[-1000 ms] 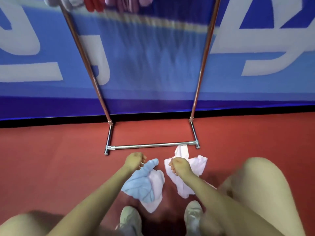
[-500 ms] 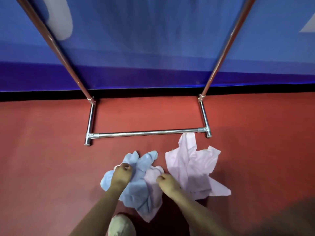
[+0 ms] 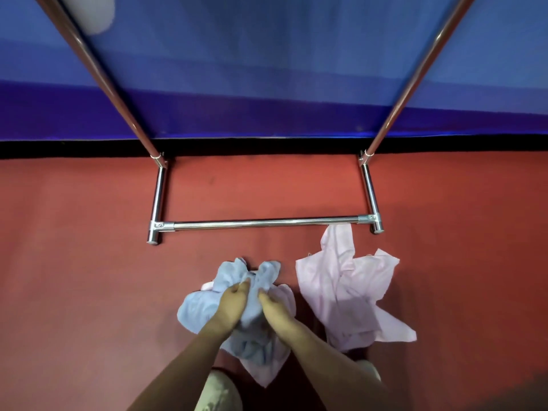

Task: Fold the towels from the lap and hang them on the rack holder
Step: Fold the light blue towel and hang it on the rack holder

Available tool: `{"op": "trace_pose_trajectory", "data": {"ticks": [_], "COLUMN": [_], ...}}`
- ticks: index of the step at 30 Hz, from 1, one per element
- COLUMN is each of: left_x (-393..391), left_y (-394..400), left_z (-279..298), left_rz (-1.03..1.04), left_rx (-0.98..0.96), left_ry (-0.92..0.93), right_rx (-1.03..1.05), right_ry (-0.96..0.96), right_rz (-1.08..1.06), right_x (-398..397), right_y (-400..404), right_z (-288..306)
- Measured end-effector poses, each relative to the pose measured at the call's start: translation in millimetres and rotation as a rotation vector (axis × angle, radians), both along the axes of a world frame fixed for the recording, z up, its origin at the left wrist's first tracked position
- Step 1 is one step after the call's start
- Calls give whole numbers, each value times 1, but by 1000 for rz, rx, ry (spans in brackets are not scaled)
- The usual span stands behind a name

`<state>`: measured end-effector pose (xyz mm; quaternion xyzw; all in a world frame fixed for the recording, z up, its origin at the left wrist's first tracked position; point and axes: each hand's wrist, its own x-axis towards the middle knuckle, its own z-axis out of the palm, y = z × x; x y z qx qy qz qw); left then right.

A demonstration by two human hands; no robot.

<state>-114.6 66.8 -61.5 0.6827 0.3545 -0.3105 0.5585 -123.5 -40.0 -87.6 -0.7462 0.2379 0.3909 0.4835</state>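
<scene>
A crumpled light blue towel (image 3: pixel 195 307) lies on the red floor over a pale pink towel (image 3: pixel 271 369). My left hand (image 3: pixel 232 304) and my right hand (image 3: pixel 274 311) sit side by side on the blue towel, each gripping a bunch of its cloth. A second, larger pink towel (image 3: pixel 347 289) lies crumpled to the right, its top corner touching the rack's bottom bar. The metal rack holder (image 3: pixel 261 223) stands just beyond, its two uprights rising out of the frame; its top rail is out of view.
A blue banner wall (image 3: pixel 267 69) stands directly behind the rack. Red floor (image 3: pixel 74 277) spreads to both sides. My shoes (image 3: pixel 218 393) show at the bottom edge beneath my arms.
My head has tilted down and closer. Both hands dropped from above the towels onto the blue towel, drew together at its middle and took hold of it, bunching the cloth.
</scene>
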Motion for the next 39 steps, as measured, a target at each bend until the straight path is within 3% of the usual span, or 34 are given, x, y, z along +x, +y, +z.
{"op": "trace_pose_trajectory", "data": {"ticks": [3, 6, 10, 16, 20, 23, 27, 32, 36, 39], "left_x": [12, 22, 25, -4, -41, -68, -100, -120, -119, -118], "left_y": [-5, -2, 1, -6, -18, -27, -27, -15, -11, -13], "left_z": [35, 81, 152, 255, 290, 300, 301, 301, 295, 289], "left_rz": [44, 112, 175, 175, 158, 153, 129, 187, 262, 293], "left_rx": [-66, -95, -151, -304, -395, -376, -384, -324, -285, -261], "left_ry": [-99, -276, -375, -570, -665, -692, -658, -619, -595, -580], "right_rx": [-5, 77, 153, 153, 178, 188, 470, 367, 525, 523], "right_ry": [-88, -172, -364, -600, -699, -716, -688, -756, -629, -639], "right_rz": [-13, -172, -276, 54, 198, 196, -162, -302, -510, -445], "right_x": [7, 24, 42, 25, -8, -32, -64, -71, -70, -70], "right_y": [-8, -13, -28, -65, -87, -96, -95, -94, -99, -97], "right_z": [24, 63, 151, 290, 344, 358, 356, 369, 376, 377]}}
